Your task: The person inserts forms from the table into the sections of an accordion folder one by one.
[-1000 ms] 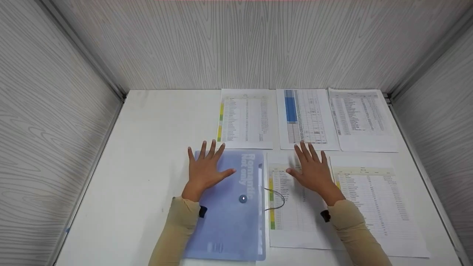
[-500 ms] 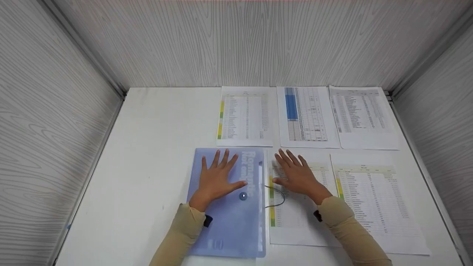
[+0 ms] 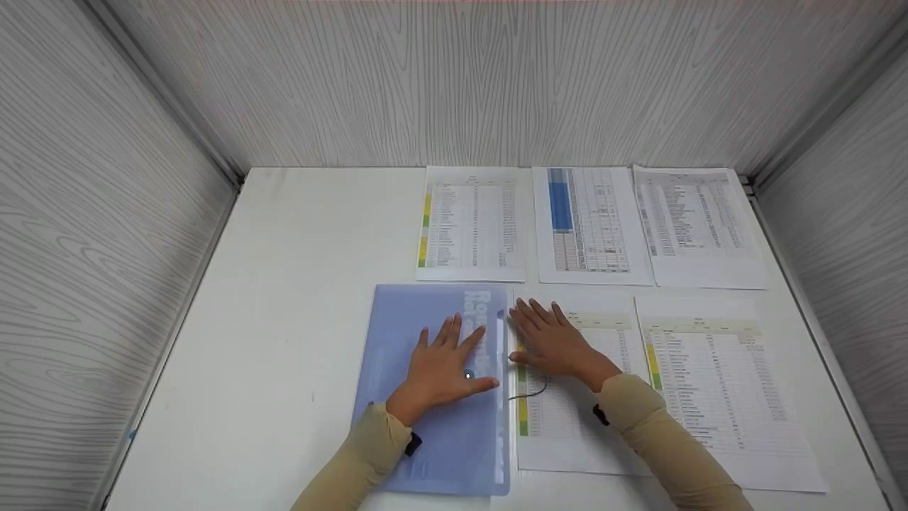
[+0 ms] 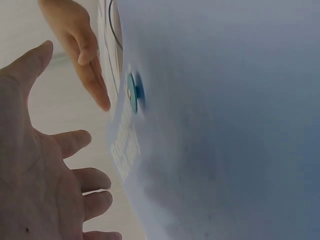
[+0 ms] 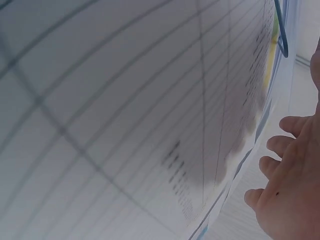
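A translucent blue plastic folder with pale lettering lies on the white table. My left hand is over its middle, fingers spread, partly covering the round button. The left wrist view shows this palm raised off the folder. Just past the folder's right edge, my right hand hovers above a printed sheet, fingers extended and holding nothing. A thin dark cord loops out from that edge onto the sheet, partly hidden by the right hand.
Three printed sheets lie along the back: one with yellow and green marks, one with a blue block, one grey-toned. Another sheet lies at the right. Wood-patterned panels enclose the table's back and sides.
Both hands have moved inward and closer together: the left slid right across the folder and nearer me, the right shifted left toward the folder's edge. Folder and sheets stay in place.
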The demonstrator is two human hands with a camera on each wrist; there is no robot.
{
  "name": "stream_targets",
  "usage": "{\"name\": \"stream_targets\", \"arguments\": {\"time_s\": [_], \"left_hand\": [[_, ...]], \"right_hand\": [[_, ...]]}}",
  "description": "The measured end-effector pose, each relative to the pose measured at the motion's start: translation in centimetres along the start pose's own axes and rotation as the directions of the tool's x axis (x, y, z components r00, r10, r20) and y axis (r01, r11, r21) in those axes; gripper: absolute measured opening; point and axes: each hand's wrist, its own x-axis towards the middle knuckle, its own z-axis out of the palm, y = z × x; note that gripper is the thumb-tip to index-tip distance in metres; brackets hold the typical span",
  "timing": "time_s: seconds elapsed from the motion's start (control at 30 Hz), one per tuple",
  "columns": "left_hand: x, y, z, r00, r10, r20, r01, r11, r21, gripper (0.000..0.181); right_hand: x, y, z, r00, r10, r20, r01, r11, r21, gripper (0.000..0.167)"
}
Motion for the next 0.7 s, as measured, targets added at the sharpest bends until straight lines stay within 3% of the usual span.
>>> {"name": "stream_targets", "arguments": {"time_s": [0.33,0.7], "left_hand": [[0.0,1.4,1.1,0.998,0.016,0.055,-0.016,1.000,0.009,0.091],[0.1,2.1,2.0,0.992,0.034,0.124,-0.038,0.999,0.034,0.085]], "right_hand": [[0.8,-0.6,0.4,1.000,-0.012,0.021,0.012,1.000,-0.016,0.081],[0.9,-1.4,0.7,0.997,0.034,0.063,-0.033,0.999,-0.012,0.080]]}}
